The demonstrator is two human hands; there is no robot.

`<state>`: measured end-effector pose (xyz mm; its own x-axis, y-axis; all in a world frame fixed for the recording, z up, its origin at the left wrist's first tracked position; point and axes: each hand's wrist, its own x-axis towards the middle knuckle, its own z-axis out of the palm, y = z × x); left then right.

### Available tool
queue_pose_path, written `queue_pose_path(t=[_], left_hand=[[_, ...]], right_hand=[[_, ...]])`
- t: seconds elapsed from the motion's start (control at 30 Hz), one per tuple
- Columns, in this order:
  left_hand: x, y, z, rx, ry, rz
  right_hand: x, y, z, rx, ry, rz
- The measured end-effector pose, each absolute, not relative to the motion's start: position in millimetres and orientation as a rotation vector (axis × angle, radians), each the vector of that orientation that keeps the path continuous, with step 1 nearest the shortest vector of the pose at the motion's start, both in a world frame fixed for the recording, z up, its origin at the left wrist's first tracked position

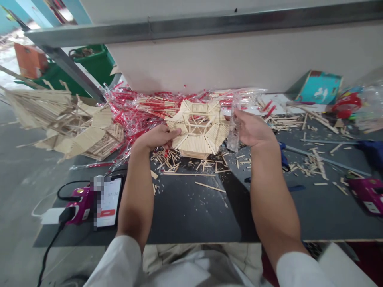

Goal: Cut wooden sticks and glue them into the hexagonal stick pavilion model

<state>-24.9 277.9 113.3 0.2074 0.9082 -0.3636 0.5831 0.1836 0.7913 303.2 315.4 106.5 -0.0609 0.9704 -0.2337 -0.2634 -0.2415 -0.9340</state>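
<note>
The stick model (196,144) was held over the dark tabletop (191,219), its underside hidden. The left hand (157,137) gripped its left edge, thumb uppermost; the right hand (253,128) held a clear ruler (233,139) beside its right edge, some fingers obscured. Loose sticks (167,159) lay nearby.

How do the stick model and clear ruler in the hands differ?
The model is opaque, pale wood; the ruler is see-through. The model is broad and many-sided with openings in its middle; the ruler is a narrow strip. The left hand grips the model; the right hand grips the ruler. Both are hand-held.
</note>
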Motion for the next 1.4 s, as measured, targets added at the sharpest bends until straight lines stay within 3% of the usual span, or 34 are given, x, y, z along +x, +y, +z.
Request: queue_pose_path(t=[0.4, 0.73, 0.97, 1.4], left_hand=[[0, 289, 89, 0.954, 1.289, 0.963], [-1, 284, 101, 1.193, 1.08, 1.208], [-5, 285, 101, 1.318, 1.101, 1.186], [-5, 282, 109, 1.418, 1.22, 1.144]], right_hand=[[297, 312, 113, -1.264, -0.867, 1.565], [314, 312, 112, -1.208, -0.894, 1.495], [334, 322, 111, -1.062, -0.887, 1.259], [319, 300, 135, -0.99, -1.028, 1.118]])
